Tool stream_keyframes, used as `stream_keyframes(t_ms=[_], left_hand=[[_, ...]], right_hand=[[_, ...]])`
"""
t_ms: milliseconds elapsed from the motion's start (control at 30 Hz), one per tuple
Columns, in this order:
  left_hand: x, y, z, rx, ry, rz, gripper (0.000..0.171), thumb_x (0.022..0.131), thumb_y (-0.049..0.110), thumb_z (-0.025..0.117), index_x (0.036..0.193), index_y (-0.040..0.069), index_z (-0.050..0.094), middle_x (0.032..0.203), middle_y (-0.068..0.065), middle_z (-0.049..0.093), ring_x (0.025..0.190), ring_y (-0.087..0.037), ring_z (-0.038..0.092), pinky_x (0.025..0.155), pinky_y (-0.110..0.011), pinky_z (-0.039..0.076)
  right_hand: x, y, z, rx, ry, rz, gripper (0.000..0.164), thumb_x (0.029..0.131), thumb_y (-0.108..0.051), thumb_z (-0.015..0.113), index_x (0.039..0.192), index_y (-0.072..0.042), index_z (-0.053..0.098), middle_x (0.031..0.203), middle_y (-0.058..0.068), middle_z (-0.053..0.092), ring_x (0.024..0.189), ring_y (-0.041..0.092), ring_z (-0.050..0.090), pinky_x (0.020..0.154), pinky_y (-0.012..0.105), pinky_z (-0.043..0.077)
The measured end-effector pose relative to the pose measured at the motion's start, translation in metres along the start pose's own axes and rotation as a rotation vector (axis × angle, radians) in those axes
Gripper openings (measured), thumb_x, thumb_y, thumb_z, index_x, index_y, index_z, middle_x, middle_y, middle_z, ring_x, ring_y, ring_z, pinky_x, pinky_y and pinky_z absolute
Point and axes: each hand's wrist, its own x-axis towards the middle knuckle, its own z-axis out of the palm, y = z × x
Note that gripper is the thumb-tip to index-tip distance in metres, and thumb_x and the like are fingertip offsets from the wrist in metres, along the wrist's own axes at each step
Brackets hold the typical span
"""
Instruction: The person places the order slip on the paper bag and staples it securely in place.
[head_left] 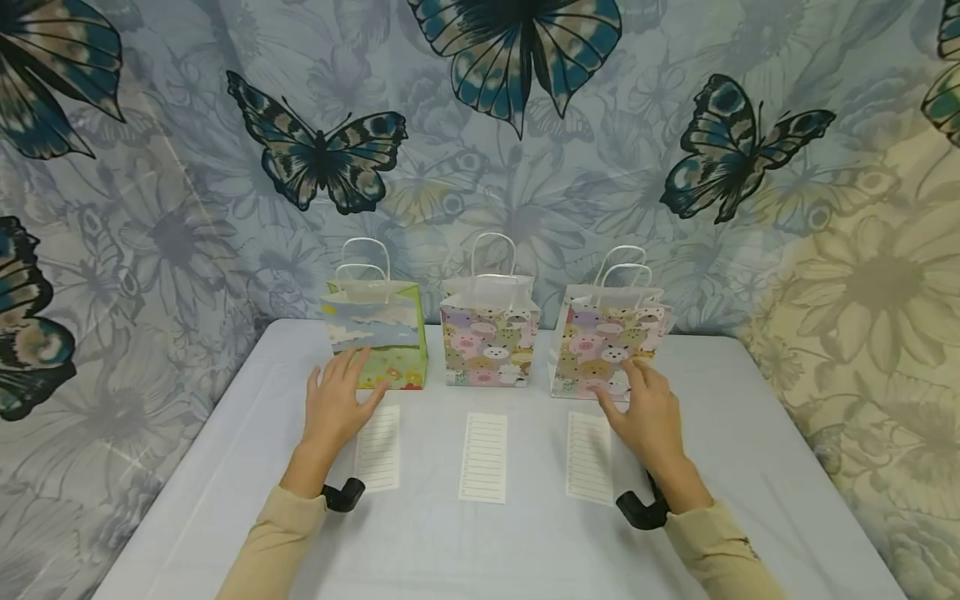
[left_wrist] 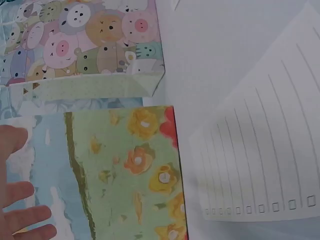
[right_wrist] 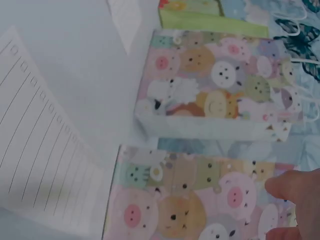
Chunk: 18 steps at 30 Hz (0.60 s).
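My left hand (head_left: 335, 408), fingers spread, is in front of the left paper gift bag (head_left: 375, 325), which has a painted sky and flower meadow. In the left wrist view its fingertips (left_wrist: 30, 217) show near that bag's front; whether they touch I cannot tell. My right hand (head_left: 647, 414) is at the right gift bag (head_left: 611, 342), printed with cartoon animals, with thumb and fingers apart. Contact there is also unclear. Between them stands a matching animal-print gift bag (head_left: 491, 346). All three bags are upright with white handles up. Neither hand holds anything.
Lined checklist slips lie before the bags: a left slip (head_left: 380, 450), a middle slip (head_left: 483, 458) and a right slip (head_left: 589, 458). Everything rests on a white-covered table (head_left: 540, 542). A butterfly-print cloth (head_left: 525, 192) hangs close behind the bags.
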Motion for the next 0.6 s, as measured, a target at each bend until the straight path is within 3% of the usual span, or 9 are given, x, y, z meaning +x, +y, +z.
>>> stream_keyframes(t_ms=[67, 167, 367, 600], left_hand=[[-0.003, -0.001, 0.0, -0.044, 0.044, 0.013, 0.062, 0.085, 0.041, 0.063, 0.137, 0.014, 0.043, 0.136, -0.013, 0.05, 0.126, -0.033, 0.046, 0.102, -0.06, 0.034], [-0.006, -0.002, -0.002, -0.12, 0.078, 0.011, 0.055, 0.085, 0.034, 0.064, 0.133, 0.01, 0.049, 0.131, -0.014, 0.055, 0.122, -0.034, 0.049, 0.098, -0.057, 0.039], [-0.013, -0.006, -0.006, -0.258, 0.021, -0.06, 0.051, 0.088, 0.03, 0.061, 0.132, 0.009, 0.049, 0.133, -0.017, 0.052, 0.124, -0.037, 0.046, 0.097, -0.058, 0.039], [-0.019, -0.013, -0.005, -0.407, -0.044, -0.129, 0.048, 0.091, 0.027, 0.057, 0.133, 0.005, 0.047, 0.131, -0.019, 0.051, 0.122, -0.036, 0.048, 0.098, -0.055, 0.042]], right_hand=[[-0.001, -0.005, 0.0, 0.042, 0.026, -0.021, 0.052, 0.076, -0.021, 0.074, 0.117, 0.004, 0.054, 0.118, 0.028, 0.056, 0.106, 0.046, 0.052, 0.08, 0.06, 0.045], [-0.001, -0.012, -0.001, 0.099, 0.002, -0.009, 0.049, 0.078, -0.018, 0.072, 0.118, 0.004, 0.054, 0.116, 0.028, 0.055, 0.105, 0.044, 0.053, 0.083, 0.057, 0.047], [-0.001, -0.026, -0.001, 0.168, -0.104, 0.038, 0.046, 0.083, -0.017, 0.066, 0.123, 0.0, 0.051, 0.12, 0.024, 0.055, 0.11, 0.042, 0.053, 0.087, 0.057, 0.047], [-0.001, -0.041, 0.001, 0.242, -0.132, 0.035, 0.045, 0.084, -0.017, 0.066, 0.123, 0.001, 0.051, 0.125, 0.021, 0.056, 0.112, 0.038, 0.056, 0.09, 0.052, 0.049]])
